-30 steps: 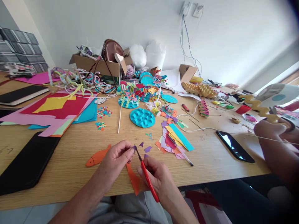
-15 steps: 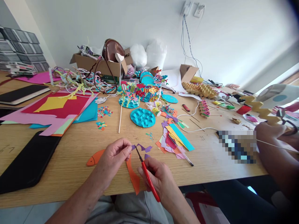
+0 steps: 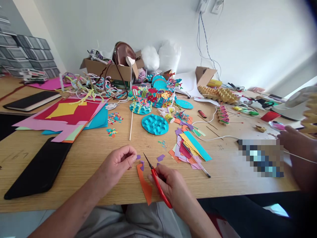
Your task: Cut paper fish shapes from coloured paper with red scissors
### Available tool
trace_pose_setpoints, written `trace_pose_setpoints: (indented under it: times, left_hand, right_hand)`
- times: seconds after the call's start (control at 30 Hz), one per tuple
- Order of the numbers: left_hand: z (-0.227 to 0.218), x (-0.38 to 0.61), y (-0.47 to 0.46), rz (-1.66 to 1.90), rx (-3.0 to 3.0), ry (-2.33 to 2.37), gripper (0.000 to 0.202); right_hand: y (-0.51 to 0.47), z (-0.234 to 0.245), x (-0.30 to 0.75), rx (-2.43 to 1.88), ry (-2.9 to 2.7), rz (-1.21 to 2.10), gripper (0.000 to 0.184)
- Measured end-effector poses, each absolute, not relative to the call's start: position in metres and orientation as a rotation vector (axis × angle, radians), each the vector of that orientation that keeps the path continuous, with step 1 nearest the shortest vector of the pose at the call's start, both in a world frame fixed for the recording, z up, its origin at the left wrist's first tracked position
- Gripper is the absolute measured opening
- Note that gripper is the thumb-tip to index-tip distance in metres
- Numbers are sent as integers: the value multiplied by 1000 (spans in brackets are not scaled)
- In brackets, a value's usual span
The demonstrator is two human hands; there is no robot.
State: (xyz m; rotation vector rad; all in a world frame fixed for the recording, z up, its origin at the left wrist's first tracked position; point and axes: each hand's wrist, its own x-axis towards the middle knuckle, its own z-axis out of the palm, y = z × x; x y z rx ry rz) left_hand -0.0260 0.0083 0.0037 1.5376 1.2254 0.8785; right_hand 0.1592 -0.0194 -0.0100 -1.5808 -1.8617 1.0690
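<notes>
My left hand (image 3: 119, 163) rests low over the table (image 3: 81, 155), thumb and forefinger closed in a tight pinch on a small purple scrap (image 3: 138, 157) that sticks out at their tips. My right hand (image 3: 170, 185) is wrapped around the red handles of the scissors (image 3: 158, 181), fingers fully curled. The dark blades point up and left towards the scrap and look closed, with their tip just short of it. Under the blades, an orange strip (image 3: 145, 185) lies flat and runs down past the near table edge, between my two hands. Two more purple bits (image 3: 160, 157) lie on the wood just beside the blade tip. To the right of them is a loose paper pile (image 3: 189, 147) in many colours, with a pen (image 3: 201, 168) at its near side. Beyond it sits a blue disc (image 3: 155, 124) with a wavy surface. A black pad (image 3: 39, 168) lies well to my left. At the far right, another person's hand (image 3: 297, 145) is at the table, well apart from mine.
</notes>
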Motion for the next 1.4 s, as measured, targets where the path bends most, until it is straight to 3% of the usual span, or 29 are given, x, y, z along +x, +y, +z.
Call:
trace_pose_setpoints:
  times: [0.17,0.3,0.53,0.6,0.87,0.97,1.17,1.4]
  left_hand:
    - [37,-66,34,729,1880,1414,21]
    - [60,-92,71,317,2124,1627,17]
    - [25,-109,126,19,2163,1659,16]
    - [15,-112,134,-37,2159,1661,29]
    - [13,-118,137,-97,2210,1753,32]
    - [21,-106,126,-43,2273,1756,17]
    - [27,-47,76,11,2427,1238,16]
    - [15,-7,57,17,2387,991,13]
  right_hand:
    - [-12,-6,169,-1648,-2000,808,33]
    - [-10,-11,180,-1615,-2050,683,32]
    - [-13,-21,198,-1663,-2098,649,38]
    - [-14,-21,202,-1673,-2101,622,40]
    - [-10,-22,207,-1662,-2134,638,40]
    - [-10,-16,208,-1672,-2089,610,40]
    - [-14,-7,206,-1697,-1977,562,46]
    - [-20,-10,205,-1722,-1988,637,37]
